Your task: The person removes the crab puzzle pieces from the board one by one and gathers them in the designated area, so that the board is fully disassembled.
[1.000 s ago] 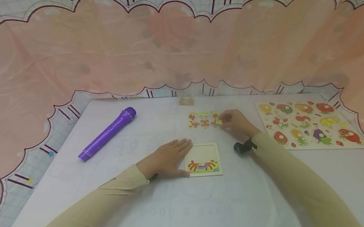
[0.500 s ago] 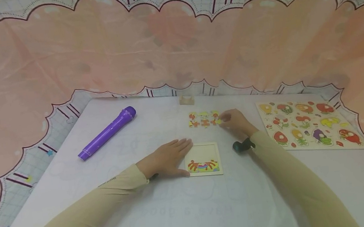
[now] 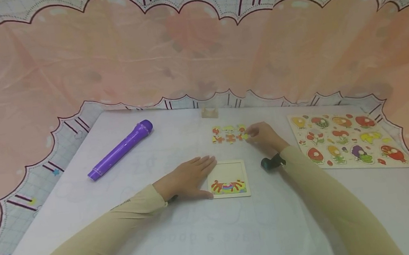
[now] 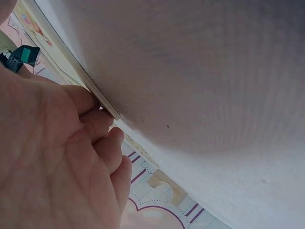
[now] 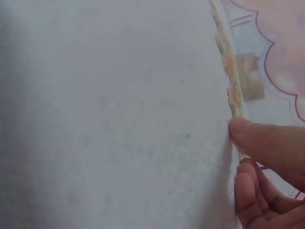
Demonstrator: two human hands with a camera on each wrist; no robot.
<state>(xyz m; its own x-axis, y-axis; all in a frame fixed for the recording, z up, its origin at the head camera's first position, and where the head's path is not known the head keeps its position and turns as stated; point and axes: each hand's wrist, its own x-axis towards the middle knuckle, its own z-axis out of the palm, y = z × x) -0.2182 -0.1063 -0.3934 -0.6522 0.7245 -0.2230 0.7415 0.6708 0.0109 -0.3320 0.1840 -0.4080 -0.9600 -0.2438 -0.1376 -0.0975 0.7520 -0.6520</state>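
Note:
My left hand (image 3: 191, 177) lies spread with straight fingers, thumb and fingertips against the left edge of a small square puzzle tray (image 3: 226, 171). A strip of picture with orange shapes and a rainbow (image 3: 228, 186) fills the tray's lower part; bare wood shows above it. Behind the tray, several jigsaw pieces (image 3: 229, 129) lie flat in two close rows. At their right end my right hand (image 3: 264, 135) pinches the nearest corner jigsaw piece (image 3: 245, 137) between thumb and finger. In the right wrist view, the thumb (image 5: 255, 136) is down at the edge of the pieces.
A purple toy microphone (image 3: 120, 149) lies on the white tabletop (image 3: 188, 247) at the left. To the right is a large fruit puzzle board (image 3: 350, 140). Tan tape (image 3: 209, 113) marks the far table edge, before the peach patterned cloth (image 3: 196, 57).
Hardly anything differs. My right wrist has shifted very slightly left, while its fingertips stay at the corner piece. The left hand and tray hold still.

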